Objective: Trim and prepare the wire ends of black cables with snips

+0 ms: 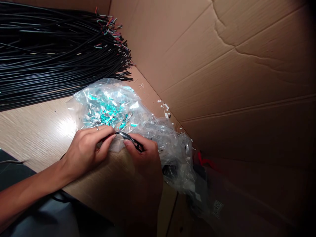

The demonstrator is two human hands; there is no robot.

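Observation:
My left hand (86, 149) and my right hand (145, 158) meet over the wooden tabletop (37, 128), fingers pinched together. Between them runs a thin black cable (130, 140); the right hand grips its length and the left hand's fingertips pinch its near end, where something small and silvery shows. Just behind the hands lies a clear plastic bag (111, 105) holding several small teal and silver parts.
A thick bundle of black cables (56, 56) with stripped coloured ends lies across the back left. A tall cardboard sheet (234, 65) walls off the right side. More crumpled clear plastic (177, 158) hangs over the table edge. White crumbs (166, 110) dot the seam.

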